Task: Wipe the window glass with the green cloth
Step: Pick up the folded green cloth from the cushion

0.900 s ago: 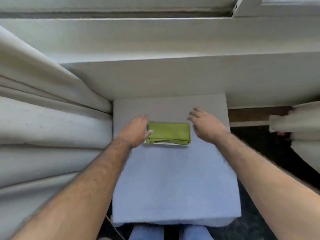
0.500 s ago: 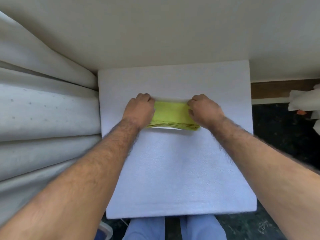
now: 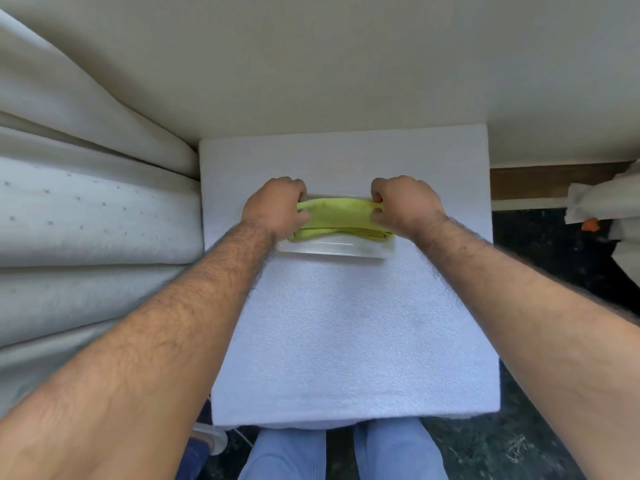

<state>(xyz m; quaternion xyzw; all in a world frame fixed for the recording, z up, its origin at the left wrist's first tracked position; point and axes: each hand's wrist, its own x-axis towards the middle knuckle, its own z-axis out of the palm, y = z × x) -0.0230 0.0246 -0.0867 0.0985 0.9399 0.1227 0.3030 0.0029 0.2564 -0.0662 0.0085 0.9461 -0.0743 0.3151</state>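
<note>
From the head camera we see the green cloth, folded, on a clear tray toward the far side of a white padded surface. Our left hand pinches its left end with curled fingers; our right hand pinches the right end, the top layer raised between them. Curtains hang at left.

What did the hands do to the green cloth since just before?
Both hands closed in on the green cloth from its sides. The left hand and the right hand, open beside it earlier, now pinch its top layer at each end and are lifting it slightly. The camera also tipped downward, so the window frame is out of view. The cloth's lower folds stayed on the clear tray on the white towel.
</note>
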